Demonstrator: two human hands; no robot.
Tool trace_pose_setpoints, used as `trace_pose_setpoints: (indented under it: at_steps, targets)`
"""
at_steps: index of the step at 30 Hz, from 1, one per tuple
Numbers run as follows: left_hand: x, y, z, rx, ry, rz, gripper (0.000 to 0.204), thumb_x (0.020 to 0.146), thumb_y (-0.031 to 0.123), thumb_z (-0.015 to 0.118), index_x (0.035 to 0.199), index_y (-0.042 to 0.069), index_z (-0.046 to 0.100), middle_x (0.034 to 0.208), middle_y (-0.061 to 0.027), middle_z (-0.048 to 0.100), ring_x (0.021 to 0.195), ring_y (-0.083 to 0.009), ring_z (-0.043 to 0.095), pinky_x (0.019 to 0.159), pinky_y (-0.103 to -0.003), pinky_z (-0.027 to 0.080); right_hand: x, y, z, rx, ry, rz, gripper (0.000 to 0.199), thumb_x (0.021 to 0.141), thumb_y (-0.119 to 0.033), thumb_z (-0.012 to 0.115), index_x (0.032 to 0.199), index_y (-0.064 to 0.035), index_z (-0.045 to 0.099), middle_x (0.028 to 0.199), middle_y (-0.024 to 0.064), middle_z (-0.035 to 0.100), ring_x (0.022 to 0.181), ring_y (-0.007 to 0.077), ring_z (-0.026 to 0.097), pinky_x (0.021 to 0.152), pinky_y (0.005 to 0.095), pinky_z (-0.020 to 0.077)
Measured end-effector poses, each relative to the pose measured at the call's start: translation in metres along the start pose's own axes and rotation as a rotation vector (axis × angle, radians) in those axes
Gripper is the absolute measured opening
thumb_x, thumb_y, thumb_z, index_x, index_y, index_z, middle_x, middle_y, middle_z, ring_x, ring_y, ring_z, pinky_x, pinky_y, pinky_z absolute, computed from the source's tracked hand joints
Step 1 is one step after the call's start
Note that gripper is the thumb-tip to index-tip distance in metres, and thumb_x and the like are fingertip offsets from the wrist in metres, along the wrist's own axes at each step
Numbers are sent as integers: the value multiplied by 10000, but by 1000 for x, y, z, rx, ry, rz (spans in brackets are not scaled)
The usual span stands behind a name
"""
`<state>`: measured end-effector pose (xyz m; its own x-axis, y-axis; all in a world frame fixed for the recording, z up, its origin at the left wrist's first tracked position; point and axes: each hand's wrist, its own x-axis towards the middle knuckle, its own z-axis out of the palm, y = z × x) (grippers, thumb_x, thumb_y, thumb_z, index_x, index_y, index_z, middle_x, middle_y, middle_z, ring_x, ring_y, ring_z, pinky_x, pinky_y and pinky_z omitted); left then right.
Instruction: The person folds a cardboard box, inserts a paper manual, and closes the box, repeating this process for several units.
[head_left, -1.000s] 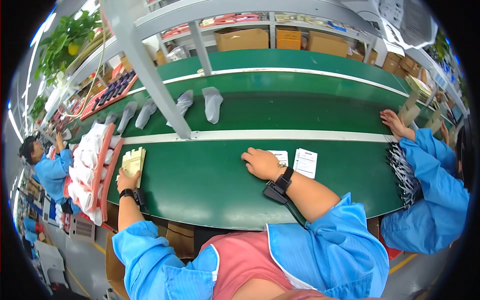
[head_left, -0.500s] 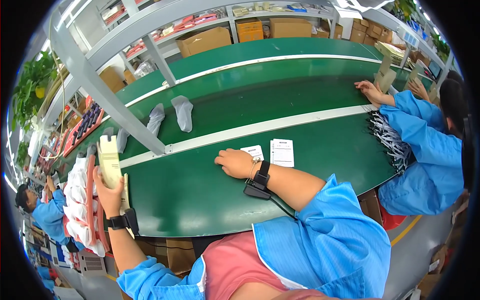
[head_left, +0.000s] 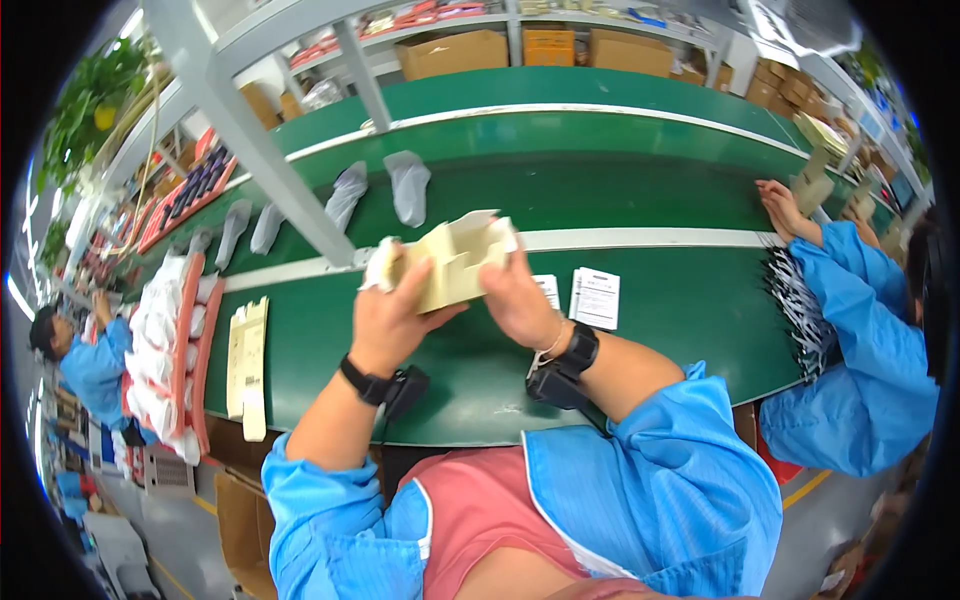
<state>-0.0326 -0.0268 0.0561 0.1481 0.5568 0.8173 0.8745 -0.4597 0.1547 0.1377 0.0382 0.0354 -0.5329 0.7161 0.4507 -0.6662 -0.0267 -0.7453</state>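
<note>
A pale yellow cardboard box, partly unfolded with its flaps raised, is held above the green worktable. My left hand grips its left side, and my right hand grips its right end. Something white shows at the fingertips of both hands; I cannot tell what it is. Flat pale yellow cartons lie on the table to the left. Beyond my right wrist lies a stack of white printed leaflets, with another leaflet partly hidden by that hand.
Grey plastic-wrapped items lie on the green belt past a white rail. A metal post slants down at left. Red trays of white bagged items stand left. A co-worker's blue sleeve and bundled cables are at right.
My left hand has brought a yellow carton from the left to the middle, where it is now opened out. My right hand has risen from the leaflets and now holds it too.
</note>
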Motion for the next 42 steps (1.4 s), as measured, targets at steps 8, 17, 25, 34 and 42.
trace_pose_setpoints:
  at_steps: [8,17,25,34,42]
  targets:
    - [-1,3,12,-99,-87,3,709,511,112,862,1152,254,594,1181,-171,524,989,-369,580,770,-412,522,6,-14,1,92,-71,27,621,942,-237,559,1449,-89,232,1338,93,421,1258,215,418,1071,367,324]
    - [-21,-9,14,-118,-101,-8,726,511,58,850,1153,235,562,1195,-174,531,948,-387,593,741,-419,525,8,-13,-11,-299,-204,-29,521,903,-218,621,1372,-80,441,1317,100,469,1227,218,451,1048,348,343]
    - [-26,-13,15,-237,5,-20,1007,478,43,863,1325,247,358,1185,-182,543,965,-401,589,761,-443,518,17,-34,-6,-540,-364,-102,420,843,-130,679,1238,-37,570,1263,108,517,1195,212,480,1011,334,383]
    - [-17,-5,10,-134,-45,60,1021,472,52,867,1341,204,354,1177,-172,555,960,-408,591,788,-465,511,12,-32,-2,-513,-200,-40,341,836,-46,666,1173,-38,613,1222,108,552,1150,205,527,975,320,421]
    - [-16,-1,8,-72,-47,8,1024,475,67,869,1353,185,356,1184,-175,559,990,-407,590,802,-462,511,15,-31,-6,-603,-232,-143,294,851,-31,649,1144,-38,623,1215,121,574,1121,214,559,963,326,439]
